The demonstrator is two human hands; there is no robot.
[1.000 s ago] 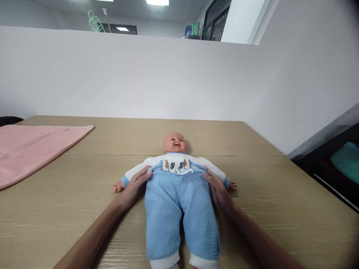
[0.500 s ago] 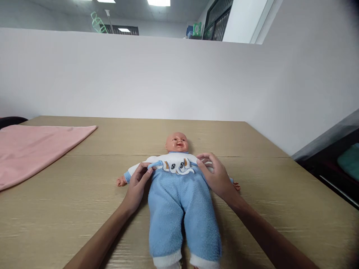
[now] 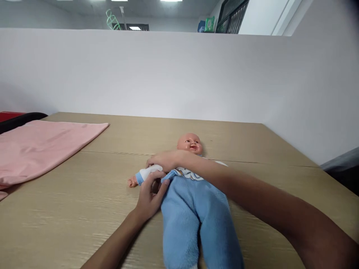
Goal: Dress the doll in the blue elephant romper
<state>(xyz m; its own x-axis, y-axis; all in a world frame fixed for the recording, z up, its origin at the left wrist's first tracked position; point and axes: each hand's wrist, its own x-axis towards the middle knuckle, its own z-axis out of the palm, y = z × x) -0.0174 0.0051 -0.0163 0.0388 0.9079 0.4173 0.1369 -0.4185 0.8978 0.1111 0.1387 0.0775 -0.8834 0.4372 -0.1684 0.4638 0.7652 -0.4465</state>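
One doll (image 3: pixel 193 188) lies face-up; at its nine o'clock, our left hand (image 3: pixel 150 198) pinches blue trousers (image 3: pixel 195 209); the grip of our right hand (image 3: pixel 165 160) we cannot tell.

A bald doll (image 3: pixel 187 194) in a blue-and-white outfit (image 3: pixel 182 220) lies face-up on the table (image 3: pixel 84 209).
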